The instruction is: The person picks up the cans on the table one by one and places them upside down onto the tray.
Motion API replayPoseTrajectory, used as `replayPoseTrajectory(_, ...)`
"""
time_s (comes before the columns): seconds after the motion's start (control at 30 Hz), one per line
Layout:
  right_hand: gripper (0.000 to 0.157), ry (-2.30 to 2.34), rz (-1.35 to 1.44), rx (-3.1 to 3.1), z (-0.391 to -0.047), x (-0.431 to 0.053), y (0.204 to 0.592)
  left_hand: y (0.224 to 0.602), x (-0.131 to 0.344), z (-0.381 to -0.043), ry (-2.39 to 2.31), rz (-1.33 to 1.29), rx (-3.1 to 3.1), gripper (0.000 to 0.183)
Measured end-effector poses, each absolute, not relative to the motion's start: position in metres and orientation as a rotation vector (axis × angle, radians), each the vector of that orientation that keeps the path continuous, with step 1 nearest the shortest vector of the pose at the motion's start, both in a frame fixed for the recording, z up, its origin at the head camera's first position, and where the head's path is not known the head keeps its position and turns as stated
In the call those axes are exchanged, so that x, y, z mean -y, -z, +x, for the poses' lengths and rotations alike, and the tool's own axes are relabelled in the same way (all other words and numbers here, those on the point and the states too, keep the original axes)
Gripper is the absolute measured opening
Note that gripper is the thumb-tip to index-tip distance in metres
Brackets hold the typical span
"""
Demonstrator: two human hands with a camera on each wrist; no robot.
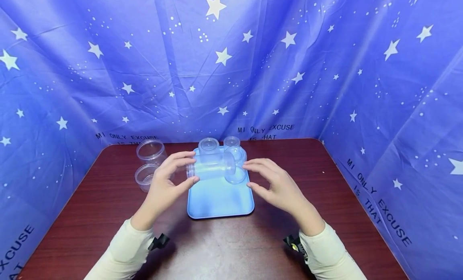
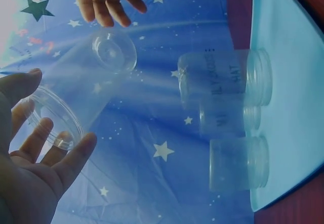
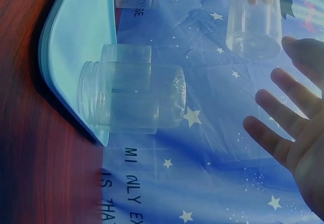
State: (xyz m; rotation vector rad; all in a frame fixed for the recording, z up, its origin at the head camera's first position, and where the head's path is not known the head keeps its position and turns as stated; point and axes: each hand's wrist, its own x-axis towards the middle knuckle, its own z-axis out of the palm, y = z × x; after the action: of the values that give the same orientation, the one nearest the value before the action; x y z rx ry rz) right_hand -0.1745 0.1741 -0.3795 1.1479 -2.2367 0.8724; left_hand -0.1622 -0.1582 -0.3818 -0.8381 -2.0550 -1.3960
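Observation:
My left hand (image 1: 167,182) grips a tall clear plastic jar (image 1: 213,166) by its rimmed end, thumb on the near side and fingers on the far side. The jar lies sideways in the air above a light blue tray (image 1: 220,203), its base toward my right hand (image 1: 280,185). In the right wrist view, the right fingers (image 3: 273,100) are spread and hold nothing, just apart from the jar's base. Three smaller clear jars stand on the tray, threaded rims down; one (image 2: 230,77) appears largest in the left wrist view.
Left of the tray, two clear round containers (image 1: 150,150) stand on the dark red wooden table (image 1: 108,199), partly behind my left hand. A blue curtain (image 1: 231,71) with white stars hangs close behind the table and along both sides.

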Motion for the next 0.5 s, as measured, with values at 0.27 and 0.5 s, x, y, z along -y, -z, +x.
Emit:
replayPoseTrajectory(0.27,0.049,-0.878,1.138,2.239,-0.175,-0.174,0.381,0.39,0.154,-0.161,1.515,-0.86,2.036,0.046)
replayPoseTrajectory(0.5,0.05,-0.888,1.134,2.241,-0.174,-0.174,0.381,0.395,0.151,-0.16,1.616,-0.896,1.993,0.047)
